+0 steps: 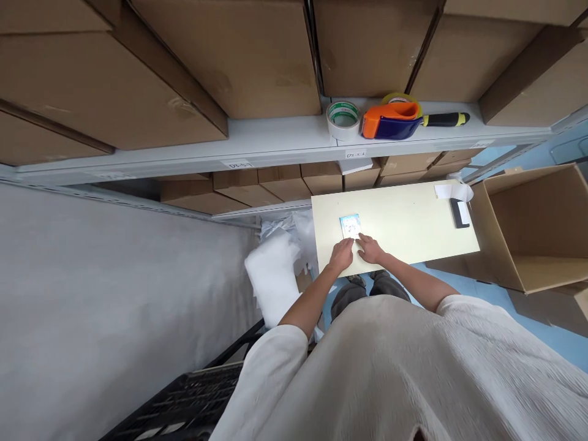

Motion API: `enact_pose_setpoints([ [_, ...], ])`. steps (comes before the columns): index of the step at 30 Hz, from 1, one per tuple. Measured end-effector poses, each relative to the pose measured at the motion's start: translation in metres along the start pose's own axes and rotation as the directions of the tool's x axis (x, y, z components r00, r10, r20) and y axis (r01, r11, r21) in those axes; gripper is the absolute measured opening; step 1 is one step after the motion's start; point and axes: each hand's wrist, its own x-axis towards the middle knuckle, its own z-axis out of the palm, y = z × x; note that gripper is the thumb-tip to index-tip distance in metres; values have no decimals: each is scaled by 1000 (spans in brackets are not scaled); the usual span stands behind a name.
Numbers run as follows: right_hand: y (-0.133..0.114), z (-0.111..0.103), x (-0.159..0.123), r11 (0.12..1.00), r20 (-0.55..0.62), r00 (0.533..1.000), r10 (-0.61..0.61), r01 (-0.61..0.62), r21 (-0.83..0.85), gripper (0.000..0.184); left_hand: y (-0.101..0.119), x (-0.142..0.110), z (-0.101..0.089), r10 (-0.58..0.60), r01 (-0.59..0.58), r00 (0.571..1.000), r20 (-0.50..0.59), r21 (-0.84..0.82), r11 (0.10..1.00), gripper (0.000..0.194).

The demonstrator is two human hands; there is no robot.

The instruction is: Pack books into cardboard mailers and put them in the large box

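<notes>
Flat, rectangular packet [350,225] on your smooth, pale tabletop [404,223]
Your left hand [342,253] bends at its near edge, grip unclear; your right hand [370,249], fingers loosely spread, reaches its near corner.

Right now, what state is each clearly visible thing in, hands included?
Small packet: lying flat on the table.
Left hand: at the packet's near edge, firmness of grip unclear.
Right hand: at the packet's near right corner, grip unclear.
Large carton: open.
White tape roll: lying flat on the shelf.
Tape dispenser: resting on the shelf.
Upper cartons: side by side, sealing unclear.
</notes>
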Motion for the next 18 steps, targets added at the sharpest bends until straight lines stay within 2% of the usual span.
enact_pose_setpoints([
  [2,-5,-3,5,1000,29,999,-25,25,-18,72,0,-3,-2,-32,27,997,71,81,996,68],
  [6,-22,-11,26,997,57,997,-51,54,-51,74,-7,-1,-16,-154,135,981,115,158,978,76],
  [12,-55,-28,63,991,109,994,-5,20,-133,79,-31,9,-40,-320,298,942,99,191,935,86],
  [18,-73,-38,93,985,102,995,-1,18,-171,83,-51,21,-51,-361,346,931,60,178,921,91],
])
